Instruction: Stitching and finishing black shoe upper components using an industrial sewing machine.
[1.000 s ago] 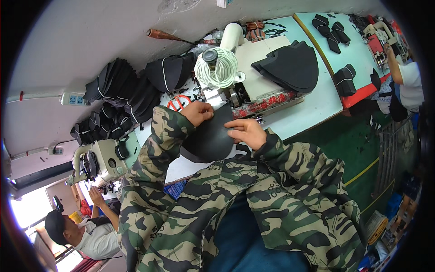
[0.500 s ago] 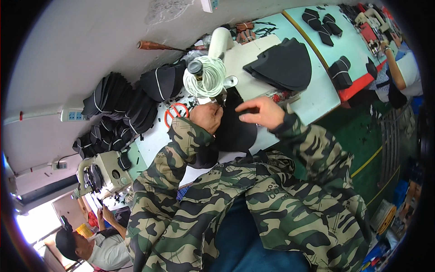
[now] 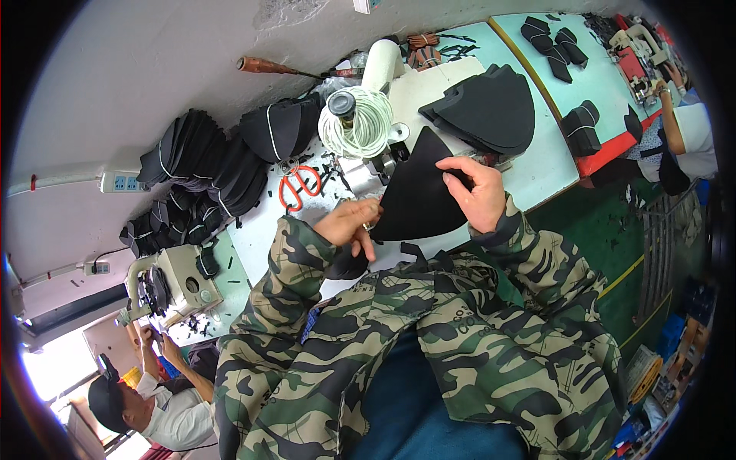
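"Between the two hands, is that where the piece (image 3: 420,195) sits?"

"Yes, right ahead of the person's chest, in front of the machine (image 3: 383,67). Its narrow tip points up past the coil (image 3: 356,126) and its broad, curved edge faces the lap, so the long axis runs nearly straight away from the body."

"Which hand is nearer?"

"Neither, by much. The left hand (image 3: 343,225) is at the left edge, low down near the corner. The right hand (image 3: 479,195) comes over the right edge, higher up."

"And the fingers?"

"On the left, thumb and forefinger draw together right by the edge, the others hanging loose below. I can't tell from here whether that pinch has the piece in it. On the right, thumb and forefinger are slightly parted, both tips over the dark face. Gripping or only resting, I can't tell."

"What's beyond that hand?"

"A stack (image 3: 491,111) of dark pieces, its pointed ends toward the coil."
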Demonstrator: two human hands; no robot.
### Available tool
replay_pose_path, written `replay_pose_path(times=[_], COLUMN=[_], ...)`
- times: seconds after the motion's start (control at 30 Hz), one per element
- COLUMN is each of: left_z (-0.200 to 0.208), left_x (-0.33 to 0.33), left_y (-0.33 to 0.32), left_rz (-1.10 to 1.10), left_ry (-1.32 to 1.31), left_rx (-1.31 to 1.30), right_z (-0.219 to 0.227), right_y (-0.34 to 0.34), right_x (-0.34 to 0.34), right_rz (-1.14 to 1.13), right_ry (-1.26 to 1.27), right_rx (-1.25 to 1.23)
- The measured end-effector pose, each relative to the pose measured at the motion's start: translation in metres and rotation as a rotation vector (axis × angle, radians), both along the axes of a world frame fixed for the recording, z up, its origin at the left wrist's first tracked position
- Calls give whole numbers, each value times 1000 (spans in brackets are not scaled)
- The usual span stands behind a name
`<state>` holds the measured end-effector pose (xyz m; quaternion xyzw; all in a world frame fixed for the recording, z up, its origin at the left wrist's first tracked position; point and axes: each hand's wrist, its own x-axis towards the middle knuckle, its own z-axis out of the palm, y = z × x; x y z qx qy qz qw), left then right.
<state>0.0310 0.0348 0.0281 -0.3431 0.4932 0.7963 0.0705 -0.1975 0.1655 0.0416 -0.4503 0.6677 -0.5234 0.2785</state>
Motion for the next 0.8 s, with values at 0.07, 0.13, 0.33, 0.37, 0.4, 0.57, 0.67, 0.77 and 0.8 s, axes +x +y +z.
replay_pose_path(times=[0.07,0.13,0.33,0.37,0.4,0.57,0.67,0.77,0.8], left_z=[-5,-6,-22,-18,-18,-13,-7,-12,-18], left_x=[-1,-2,-12,-18,-21,-51,-51,-45,-37], left_y=[1,-4,-47,-51,-57,-36,-20,-27,-33], left_rz=[-220,-236,80,117,117,45,-40,-2,44], left_ry=[-8,-53,-132,-179,-180,-252,-323,-284,-248], left_rx=[-102,-90,30,27,24,-399,-778,-629,-566], right_z=[-2,2,-21,-23,-23,5,23,36,38], right_y=[0,2,8,6,3,4,9,3,-1], right_x=[0,1,52,58,62,32,6,-15,-26], right_rz=[-26,0,518,488,488,397,153,25,-28], right_ry=[17,58,206,216,215,380,506,443,428], right_rx=[-32,0,32,6,3,153,-52,84,69])
